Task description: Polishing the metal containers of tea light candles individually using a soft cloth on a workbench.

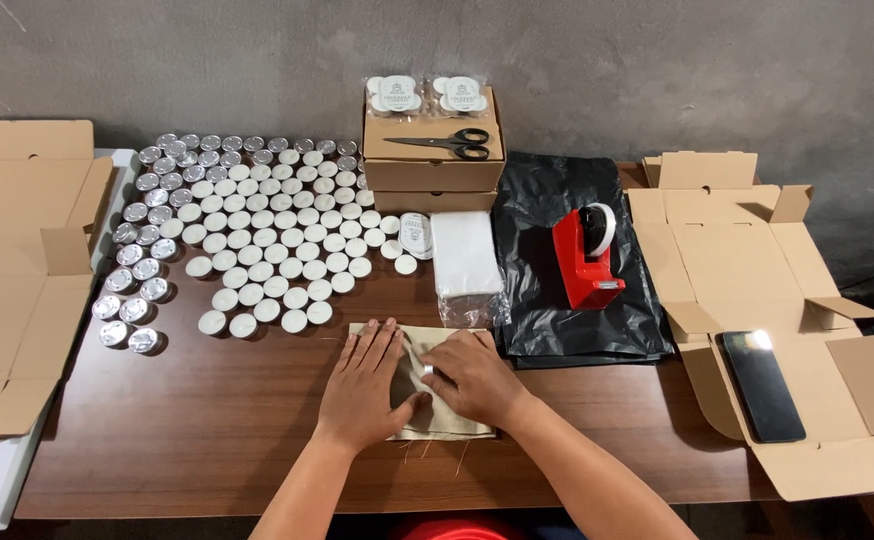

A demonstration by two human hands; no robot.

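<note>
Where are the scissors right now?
In the head view, the scissors lie on the stacked cardboard boxes at the table's far edge, right of the tealights.

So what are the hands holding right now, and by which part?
Both hands, left and right, press flat on a beige cloth pouch; the right fingers touch a small silver tealight cup.

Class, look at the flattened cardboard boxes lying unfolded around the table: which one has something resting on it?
The unfolded brown cardboard box on the right: a black phone lies on it. The flattened one on the left carries nothing.
</note>
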